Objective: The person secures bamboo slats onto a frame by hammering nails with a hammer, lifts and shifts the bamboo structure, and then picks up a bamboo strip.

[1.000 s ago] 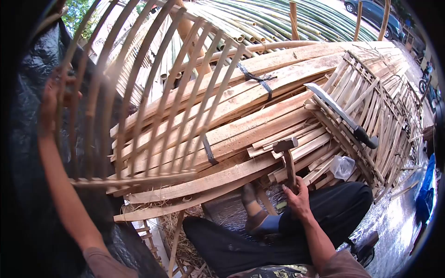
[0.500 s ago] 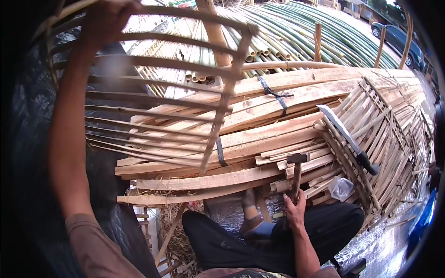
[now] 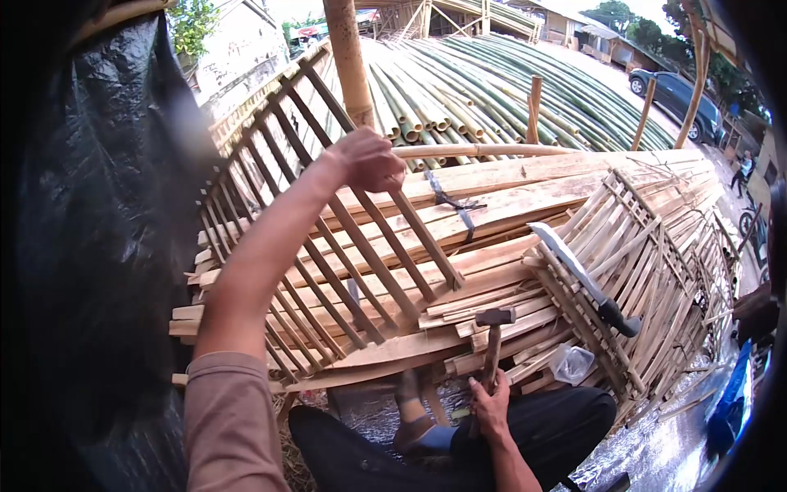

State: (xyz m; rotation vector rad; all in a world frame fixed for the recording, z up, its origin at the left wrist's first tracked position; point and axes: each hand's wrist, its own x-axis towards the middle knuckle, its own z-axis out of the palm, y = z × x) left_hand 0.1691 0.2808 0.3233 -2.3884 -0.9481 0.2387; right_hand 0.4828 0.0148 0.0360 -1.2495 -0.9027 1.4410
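A slatted bamboo rack (image 3: 365, 238) hangs tilted in front of me, over the stacked timber. My left hand (image 3: 370, 161) is closed around one of its outer slats, with the arm stretched forward. Low at the right, my right hand (image 3: 492, 402) grips the wooden handle of a hammer (image 3: 493, 318), whose metal head points up. Beyond the hammer, a large knife (image 3: 580, 275) with a black handle lies on a pile of other slatted bamboo pieces (image 3: 648, 254). A small clear plastic container (image 3: 570, 363) sits beside that pile.
Long split bamboo planks (image 3: 525, 193), tied with dark strips, are stacked across the middle. Behind them lie many green bamboo poles (image 3: 500, 90) and an upright post (image 3: 351, 66). A black plastic sheet (image 3: 98, 213) hangs at left. A parked car (image 3: 676, 102) stands far right.
My left hand has come down and to the right, turning the rack so its slats now slant downward to the right. The hammer stays in my right hand; the view has shifted.
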